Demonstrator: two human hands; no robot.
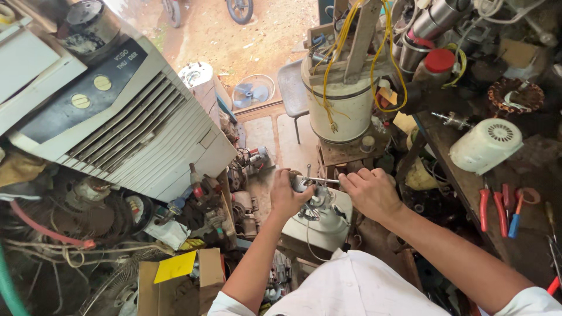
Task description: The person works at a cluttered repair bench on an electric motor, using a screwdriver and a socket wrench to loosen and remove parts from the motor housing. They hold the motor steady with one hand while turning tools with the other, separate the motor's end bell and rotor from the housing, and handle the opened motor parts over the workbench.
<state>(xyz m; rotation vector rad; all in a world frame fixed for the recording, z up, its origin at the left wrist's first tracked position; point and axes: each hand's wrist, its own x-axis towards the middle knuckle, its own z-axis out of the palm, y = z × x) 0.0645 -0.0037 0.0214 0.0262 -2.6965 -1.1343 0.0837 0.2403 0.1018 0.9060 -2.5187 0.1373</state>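
Both hands closed on work at frame centre: left hand (288,196) grips motor (321,206); rod (319,181), lying horiz. left-right, is pinched by right hand (369,192).

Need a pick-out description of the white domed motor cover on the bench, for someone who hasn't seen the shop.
Start at the dark workbench along the right side. Near its far end, past the red-handled pliers, lies the white domed motor cover, on its side. Its round grille of vent slots and pale plastic shell set it apart from the copper-wound stator behind it.

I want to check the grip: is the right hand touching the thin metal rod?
Touching: in the head view, right hand fingertips pinch the metal rod end.
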